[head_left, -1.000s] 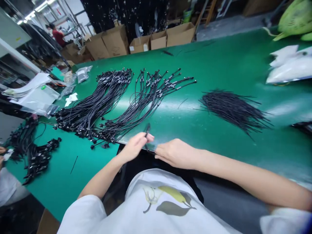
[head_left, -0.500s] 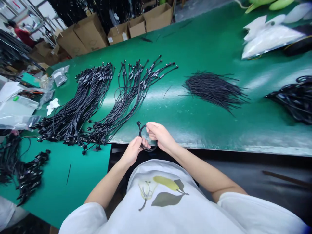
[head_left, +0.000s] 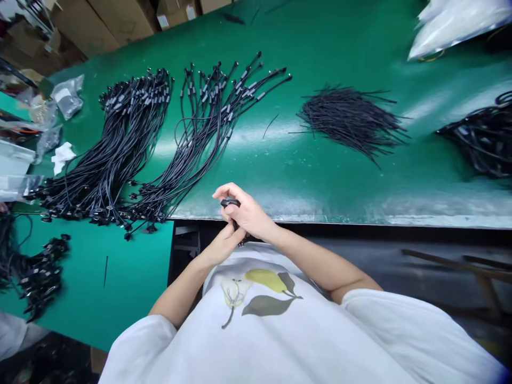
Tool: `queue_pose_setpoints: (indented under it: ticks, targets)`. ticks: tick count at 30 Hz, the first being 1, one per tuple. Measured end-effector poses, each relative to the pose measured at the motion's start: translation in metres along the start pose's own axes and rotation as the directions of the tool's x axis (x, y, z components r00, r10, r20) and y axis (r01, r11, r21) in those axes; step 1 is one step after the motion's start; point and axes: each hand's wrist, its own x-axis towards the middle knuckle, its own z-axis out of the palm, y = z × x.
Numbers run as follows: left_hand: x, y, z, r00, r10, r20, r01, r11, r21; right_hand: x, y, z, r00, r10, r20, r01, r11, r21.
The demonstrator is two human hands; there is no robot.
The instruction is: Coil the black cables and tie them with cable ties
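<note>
A black cable (head_left: 231, 203), gathered into a small coil, is held at the table's front edge. My right hand (head_left: 250, 213) is closed round its upper part, the index finger arched over the top. Just below and to the left, my left hand (head_left: 224, 244) is closed on the lower part of the same coil, close against the right hand. Fingers hide most of the cable. Left of my hands lie a loose group of black cables (head_left: 200, 146) and a thicker bundle of cables (head_left: 124, 138), both with grey sleeves near their far ends.
Right of centre lies a heap of thin black ties (head_left: 352, 120). More dark coiled cables (head_left: 484, 138) sit at the far right, below a white plastic bag (head_left: 460, 26). A lower green table (head_left: 132, 277) at left bears black connectors (head_left: 44, 277). Cardboard boxes (head_left: 120, 24) stand behind.
The cable's open loop is now a tight coil. My right hand has shifted left and wrapped round it, while my left hand stays beneath. The head view has tipped downward.
</note>
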Motion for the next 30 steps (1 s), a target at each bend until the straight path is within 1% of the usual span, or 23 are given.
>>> queue_pose_setpoints:
  ticks: [2, 3, 4, 5, 7, 9, 11, 14, 16, 17, 18, 19, 20, 21, 22, 23, 24, 25, 26, 27, 28, 29, 30]
  targets:
    - [-0.003, 0.005, 0.004, 0.997, -0.021, 0.074, 0.03, 0.992, -0.125, 0.001, -0.004, -0.003, 0.987, 0.128, 0.093, -0.135, 0.988, 0.074]
    - [-0.005, 0.008, 0.006, 0.995, -0.028, 0.096, 0.047, 0.979, -0.197, 0.002, -0.005, -0.004, 0.979, 0.17, 0.108, -0.183, 0.976, 0.12]
    - [-0.007, 0.01, 0.008, 0.994, -0.042, 0.104, 0.069, 0.961, -0.27, 0.002, -0.005, -0.004, 0.977, 0.187, 0.101, -0.201, 0.968, 0.152]
    - [-0.008, 0.013, 0.01, 0.992, -0.065, 0.105, 0.098, 0.936, -0.338, 0.003, -0.004, -0.004, 0.982, 0.178, 0.067, -0.187, 0.968, 0.168]
    - [-0.009, 0.017, 0.014, 0.984, -0.138, 0.116, 0.176, 0.876, -0.449, 0.005, -0.001, -0.004, 0.991, 0.132, -0.021, -0.128, 0.982, 0.141]
    - [-0.008, 0.02, 0.017, 0.969, -0.217, 0.12, 0.247, 0.804, -0.541, 0.005, 0.002, -0.003, 0.993, 0.092, -0.075, -0.083, 0.99, 0.114]
    - [-0.005, 0.023, 0.02, 0.954, -0.276, 0.119, 0.289, 0.734, -0.614, 0.006, 0.004, -0.005, 0.99, 0.08, -0.112, -0.065, 0.989, 0.135]
    - [0.0, 0.026, 0.021, 0.946, -0.303, 0.116, 0.3, 0.678, -0.671, 0.006, 0.003, -0.015, 0.985, 0.086, -0.146, -0.057, 0.98, 0.192]
    - [0.004, 0.026, 0.02, 0.94, -0.307, 0.15, 0.325, 0.667, -0.67, 0.006, 0.002, -0.025, 0.983, 0.082, -0.164, -0.048, 0.979, 0.2]
    - [0.005, 0.025, 0.019, 0.935, -0.31, 0.172, 0.343, 0.669, -0.66, 0.005, 0.0, -0.03, 0.982, 0.072, -0.172, -0.042, 0.985, 0.17]
    - [0.007, 0.023, 0.018, 0.93, -0.314, 0.19, 0.36, 0.679, -0.64, 0.002, -0.001, -0.037, 0.982, 0.051, -0.18, -0.034, 0.995, 0.097]
    - [0.008, 0.022, 0.016, 0.927, -0.319, 0.198, 0.372, 0.7, -0.61, -0.001, -0.003, -0.043, 0.984, 0.009, -0.18, -0.015, 0.999, -0.029]
    - [0.01, 0.021, 0.014, 0.927, -0.323, 0.193, 0.374, 0.733, -0.569, -0.006, -0.005, -0.049, 0.986, -0.064, -0.157, 0.03, 0.978, -0.206]
    - [0.011, 0.02, 0.012, 0.931, -0.322, 0.169, 0.363, 0.778, -0.513, -0.011, -0.008, -0.054, 0.983, -0.157, -0.093, 0.105, 0.905, -0.412]
    - [0.012, 0.02, 0.009, 0.94, -0.315, 0.129, 0.339, 0.834, -0.436, -0.018, -0.011, -0.059, 0.97, -0.242, 0.026, 0.207, 0.766, -0.608]
    - [0.014, 0.021, 0.007, 0.949, -0.303, 0.091, 0.316, 0.891, -0.326, -0.026, -0.014, -0.064, 0.938, -0.294, 0.184, 0.326, 0.572, -0.753]
    - [0.015, 0.023, 0.006, 0.957, -0.283, 0.062, 0.29, 0.94, -0.179, -0.034, -0.016, -0.068, 0.891, -0.296, 0.344, 0.436, 0.354, -0.827]
    - [0.016, 0.026, 0.004, 0.965, -0.257, 0.05, 0.257, 0.966, -0.004, -0.041, -0.018, -0.07, 0.844, -0.249, 0.475, 0.519, 0.152, -0.841]
    - [0.017, 0.031, 0.003, 0.971, -0.231, 0.06, 0.217, 0.96, 0.177, -0.049, -0.019, -0.072, 0.811, -0.179, 0.556, 0.564, -0.01, -0.826]
    - [0.017, 0.037, 0.003, 0.973, -0.211, 0.09, 0.17, 0.927, 0.335, -0.055, -0.02, -0.074, 0.799, -0.11, 0.591, 0.578, -0.13, -0.806]
    - [0.018, 0.042, 0.002, 0.971, -0.202, 0.13, 0.122, 0.882, 0.455, -0.06, -0.02, -0.075, 0.801, -0.056, 0.596, 0.573, -0.215, -0.791]
    - [0.018, 0.048, 0.002, 0.966, -0.199, 0.168, 0.081, 0.843, 0.532, -0.065, -0.019, -0.077, 0.809, -0.021, 0.587, 0.56, -0.274, -0.782]
    - [0.019, 0.053, 0.003, 0.959, -0.202, 0.199, 0.053, 0.816, 0.576, -0.068, -0.019, -0.078, 0.815, -0.004, 0.579, 0.549, -0.311, -0.776]
